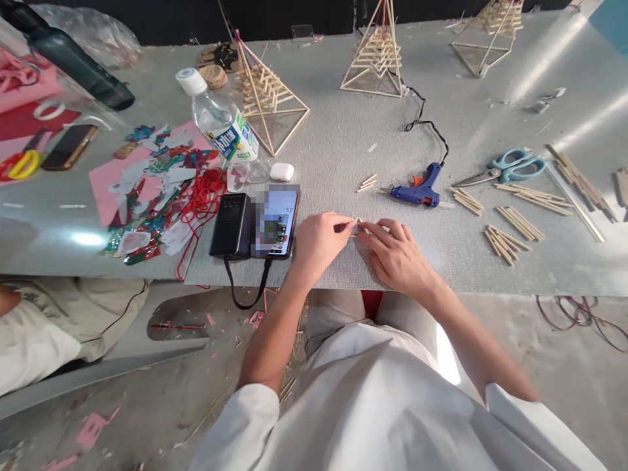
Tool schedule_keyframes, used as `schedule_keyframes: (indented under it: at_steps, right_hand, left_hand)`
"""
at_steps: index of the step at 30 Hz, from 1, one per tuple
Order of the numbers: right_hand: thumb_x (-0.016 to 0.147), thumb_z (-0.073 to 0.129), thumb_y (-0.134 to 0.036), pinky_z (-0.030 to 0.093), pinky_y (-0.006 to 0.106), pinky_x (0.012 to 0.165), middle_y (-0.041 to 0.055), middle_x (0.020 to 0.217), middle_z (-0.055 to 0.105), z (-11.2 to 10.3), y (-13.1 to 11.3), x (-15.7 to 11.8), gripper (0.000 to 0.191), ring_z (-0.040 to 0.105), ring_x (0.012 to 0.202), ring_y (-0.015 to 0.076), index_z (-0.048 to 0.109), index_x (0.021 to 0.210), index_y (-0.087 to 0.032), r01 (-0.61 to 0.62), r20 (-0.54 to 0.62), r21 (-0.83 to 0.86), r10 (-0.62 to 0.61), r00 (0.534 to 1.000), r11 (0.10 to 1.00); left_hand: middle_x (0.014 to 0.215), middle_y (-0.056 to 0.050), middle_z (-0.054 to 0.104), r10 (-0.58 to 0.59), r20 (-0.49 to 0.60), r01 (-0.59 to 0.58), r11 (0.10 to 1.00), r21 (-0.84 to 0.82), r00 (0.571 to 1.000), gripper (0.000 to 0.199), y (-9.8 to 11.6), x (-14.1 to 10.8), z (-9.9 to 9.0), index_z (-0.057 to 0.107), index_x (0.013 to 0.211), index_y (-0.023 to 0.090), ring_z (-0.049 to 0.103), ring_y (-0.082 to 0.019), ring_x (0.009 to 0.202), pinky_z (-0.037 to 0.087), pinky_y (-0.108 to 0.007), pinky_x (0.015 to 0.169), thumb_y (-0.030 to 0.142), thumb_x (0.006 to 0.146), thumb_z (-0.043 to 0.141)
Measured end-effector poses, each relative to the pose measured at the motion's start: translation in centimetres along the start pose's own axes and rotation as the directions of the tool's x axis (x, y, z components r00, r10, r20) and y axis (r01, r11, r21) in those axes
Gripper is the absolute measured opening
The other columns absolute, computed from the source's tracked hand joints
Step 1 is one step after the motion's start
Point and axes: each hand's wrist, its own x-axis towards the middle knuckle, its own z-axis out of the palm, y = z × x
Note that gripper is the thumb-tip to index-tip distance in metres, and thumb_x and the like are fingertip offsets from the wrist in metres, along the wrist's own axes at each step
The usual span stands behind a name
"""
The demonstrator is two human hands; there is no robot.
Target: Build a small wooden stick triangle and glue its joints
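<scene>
My left hand [324, 241] pinches small pale wooden sticks [358, 220] between thumb and fingertips, just above the table near its front edge. From the other side, my right hand [400, 252] has its fingers closed on the same small piece; most of it is hidden by the fingertips. A blue glue gun [417, 190] with an orange trigger lies beyond my right hand. Short sticks [367, 182] lie in a little group ahead of the hands. Bundles of cut sticks [521, 223] are laid out to the right, below light-blue-handled scissors [510, 166].
Stick pyramids [375, 62] stand along the back. Left are a phone [279, 226], a cabled power bank [229, 226], a plastic bottle [226, 124], an earbud case [282, 171], red yarn [203, 196] and plastic scraps [142, 239]. Another person's leg [83, 314] shows at lower left.
</scene>
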Motion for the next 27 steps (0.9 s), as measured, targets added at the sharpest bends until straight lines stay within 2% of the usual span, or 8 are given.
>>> schedule_keyframes:
  at_steps: [9,13,16,21,27]
  right_hand:
    - [0.103,0.054,-0.011,0.048,0.050,0.107,0.0145,0.161,0.065,0.0,0.0,0.0,0.049,0.051,0.136,0.0362,0.065,0.150,-0.018,-0.019,0.024,0.008,0.019,1.000,1.000]
    - [0.103,0.055,-0.012,0.048,0.052,0.109,0.0151,0.162,0.063,0.0,-0.1,0.0,0.050,0.049,0.138,0.0371,0.065,0.151,-0.019,-0.037,0.036,-0.005,0.038,0.999,0.999]
    - [0.104,0.053,-0.013,0.048,0.052,0.108,0.0137,0.162,0.063,-0.1,-0.1,0.0,0.049,0.049,0.138,0.0368,0.066,0.151,-0.022,-0.044,0.056,-0.011,0.045,0.997,0.999]
    - [0.107,0.050,-0.016,0.047,0.053,0.109,0.0140,0.163,0.062,-0.3,-0.2,0.2,0.046,0.046,0.139,0.0372,0.069,0.148,-0.022,-0.050,0.078,-0.011,0.051,0.996,0.999]
    - [0.108,0.049,-0.018,0.046,0.055,0.112,0.0132,0.162,0.062,-0.3,-0.2,0.3,0.045,0.045,0.141,0.0373,0.070,0.147,-0.026,-0.071,0.090,0.010,0.070,0.993,0.997]
  left_hand:
    - [0.104,-0.004,0.089,0.008,0.011,-0.008,0.997,-0.073,1.000,0.016,-0.5,0.0,-0.5,0.091,0.107,0.028,0.078,-0.022,0.089,0.053,-0.035,0.080,0.029,0.103,0.075]
    - [0.090,-0.002,0.087,-0.084,0.013,0.085,0.994,-0.065,0.996,0.013,-0.2,0.2,-0.5,0.091,0.102,0.028,0.077,-0.021,0.081,0.050,-0.035,0.075,0.035,0.099,0.081]
    - [0.085,-0.003,0.086,-0.148,0.051,0.150,0.988,-0.038,0.988,0.017,0.2,0.6,-0.7,0.090,0.094,0.027,0.077,-0.022,0.080,0.048,-0.035,0.072,0.043,0.097,0.084]
    - [0.089,-0.005,0.088,-0.180,0.113,0.182,0.983,-0.001,0.977,0.020,0.6,1.2,-1.4,0.089,0.091,0.026,0.077,-0.023,0.082,0.047,-0.035,0.073,0.044,0.095,0.084]
    - [0.081,-0.004,0.085,-0.189,0.136,0.193,0.981,-0.019,0.973,0.022,0.3,1.7,-1.4,0.088,0.086,0.026,0.074,-0.022,0.076,0.048,-0.034,0.071,0.047,0.092,0.086]
